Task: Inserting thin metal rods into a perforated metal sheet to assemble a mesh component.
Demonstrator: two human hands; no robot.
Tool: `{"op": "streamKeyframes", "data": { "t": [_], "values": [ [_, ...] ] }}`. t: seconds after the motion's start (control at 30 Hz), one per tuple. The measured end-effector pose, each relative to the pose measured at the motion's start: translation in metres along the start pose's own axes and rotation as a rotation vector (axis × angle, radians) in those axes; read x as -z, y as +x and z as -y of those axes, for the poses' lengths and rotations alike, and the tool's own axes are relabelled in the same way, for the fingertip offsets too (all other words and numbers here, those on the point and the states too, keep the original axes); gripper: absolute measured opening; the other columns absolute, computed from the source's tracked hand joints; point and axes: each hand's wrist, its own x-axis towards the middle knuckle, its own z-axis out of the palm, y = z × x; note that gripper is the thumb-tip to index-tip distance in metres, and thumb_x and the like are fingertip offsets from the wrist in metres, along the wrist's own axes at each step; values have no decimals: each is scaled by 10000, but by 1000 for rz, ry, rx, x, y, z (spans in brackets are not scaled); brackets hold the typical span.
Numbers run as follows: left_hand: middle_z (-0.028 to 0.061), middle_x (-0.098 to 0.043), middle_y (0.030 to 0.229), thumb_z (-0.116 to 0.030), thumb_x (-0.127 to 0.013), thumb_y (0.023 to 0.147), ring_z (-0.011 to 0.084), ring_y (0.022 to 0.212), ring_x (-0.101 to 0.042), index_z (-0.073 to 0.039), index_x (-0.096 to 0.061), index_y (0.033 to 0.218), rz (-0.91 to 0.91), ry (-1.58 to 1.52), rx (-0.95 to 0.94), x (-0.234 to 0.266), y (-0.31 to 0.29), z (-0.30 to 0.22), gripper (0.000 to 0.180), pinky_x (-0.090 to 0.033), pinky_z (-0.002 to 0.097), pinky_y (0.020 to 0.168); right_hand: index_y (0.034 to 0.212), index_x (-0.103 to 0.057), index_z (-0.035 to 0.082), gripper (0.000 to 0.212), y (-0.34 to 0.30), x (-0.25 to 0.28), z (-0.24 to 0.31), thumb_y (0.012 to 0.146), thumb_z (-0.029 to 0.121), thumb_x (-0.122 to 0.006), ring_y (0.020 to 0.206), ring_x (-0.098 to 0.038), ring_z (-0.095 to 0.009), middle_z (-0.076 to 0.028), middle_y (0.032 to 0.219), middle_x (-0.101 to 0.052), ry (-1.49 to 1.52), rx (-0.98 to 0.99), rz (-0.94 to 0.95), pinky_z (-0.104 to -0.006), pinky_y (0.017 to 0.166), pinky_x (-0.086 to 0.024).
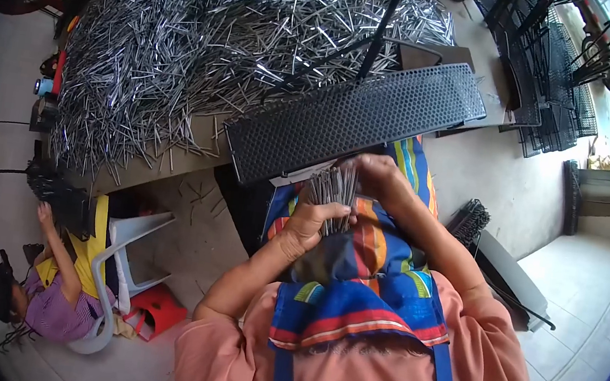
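A bundle of thin silvery metal rods [330, 187] stands upright above my lap. My left hand [310, 220] is closed round it, with the thumb lying across the front of the rods. At the bundle's upper right is my right hand [379, 175]; its fingers are blurred and partly hidden, so their grip does not show. Just beyond both hands lies a long dark perforated metal tray [359, 121], tilted over the table's near edge, with thin bars rising behind it. Under my hands spreads a striped, colourful apron [370, 248].
A big heap of loose metal rods [185, 46] covers the table [203, 149]. Black mesh racks [553, 91] stand at the far right. Another person [59, 297] sits at lower left by a white plastic chair [114, 258] and a red bag [159, 313]. A dark bristly bundle [470, 220] is right of me.
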Motion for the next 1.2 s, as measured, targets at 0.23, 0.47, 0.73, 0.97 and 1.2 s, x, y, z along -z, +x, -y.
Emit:
{"op": "streamKeyframes", "data": {
  "t": [0.23,0.47,0.73,0.97,1.2],
  "values": [
    [84,-689,946,103,-642,716,195,752,-687,3,-658,1082,-229,174,-11,-4,18,-2,380,-614,338,624,703,-618,53,184,5,7,9,849,107,-717,508,-474,-69,0,602,-569,-333,8,-125,-236,488,-363],
    [82,-697,919,121,-622,720,193,753,-693,-4,-662,1051,-333,123,-83,6,21,4,356,-621,350,630,746,-632,52,165,21,4,-3,891,117,-675,541,-535,-81,-7,612,-589,-301,-55,-135,-235,516,-406],
    [121,-700,910,83,-662,743,239,717,-696,8,-640,1056,-335,-69,100,49,15,6,322,-597,356,653,902,-641,42,67,38,7,28,918,106,-632,668,-626,-102,-23,768,-648,-391,100,-267,-230,624,-499],
    [125,-686,806,74,-667,734,229,675,-683,30,-627,1008,-399,-33,-111,57,6,-2,280,-579,361,648,988,-660,-24,107,95,-15,38,927,-22,-571,738,-656,-115,-54,873,-667,-521,673,-206,-237,689,-531],
    [132,-695,816,64,-688,731,245,680,-693,31,-652,965,-485,-150,-161,56,-8,-15,239,-588,363,668,968,-668,-31,117,127,-55,15,891,-64,-587,742,-664,-113,-61,877,-646,-608,740,-74,-229,667,-519]
  ]
}}
